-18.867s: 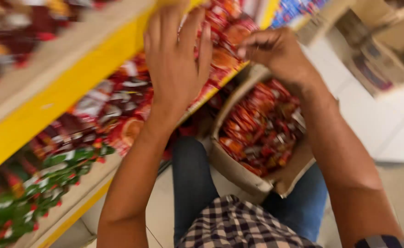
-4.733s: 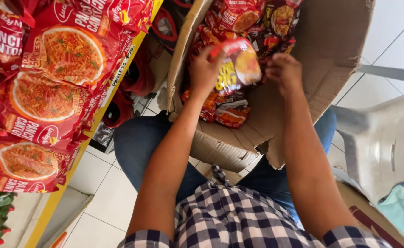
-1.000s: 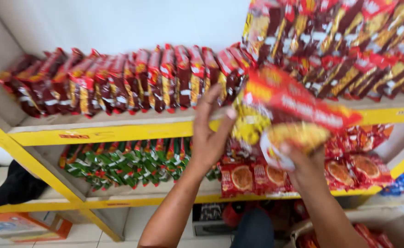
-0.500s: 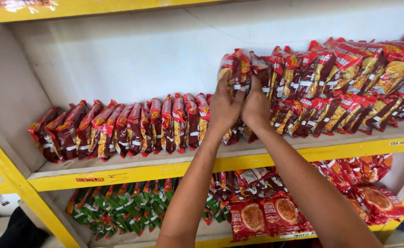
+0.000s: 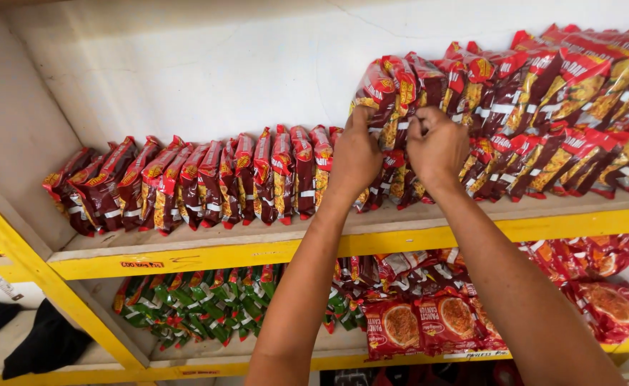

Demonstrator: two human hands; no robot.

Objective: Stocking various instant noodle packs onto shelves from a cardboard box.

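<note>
Red noodle packets point(image 5: 393, 93) stand on edge on the yellow shelf point(image 5: 414, 239). My left hand point(image 5: 354, 154) and right hand point(image 5: 437, 146) are curled, pinching the packet tops. I should press them upright and snug against the taller row point(image 5: 565, 107).

A yellow-edged wooden shelf point(image 5: 271, 251) carries upright red noodle packets point(image 5: 207, 182) in a row; the lower shelf point(image 5: 186, 370) holds green packets point(image 5: 186, 307) and flat red ones point(image 5: 429, 325).
</note>
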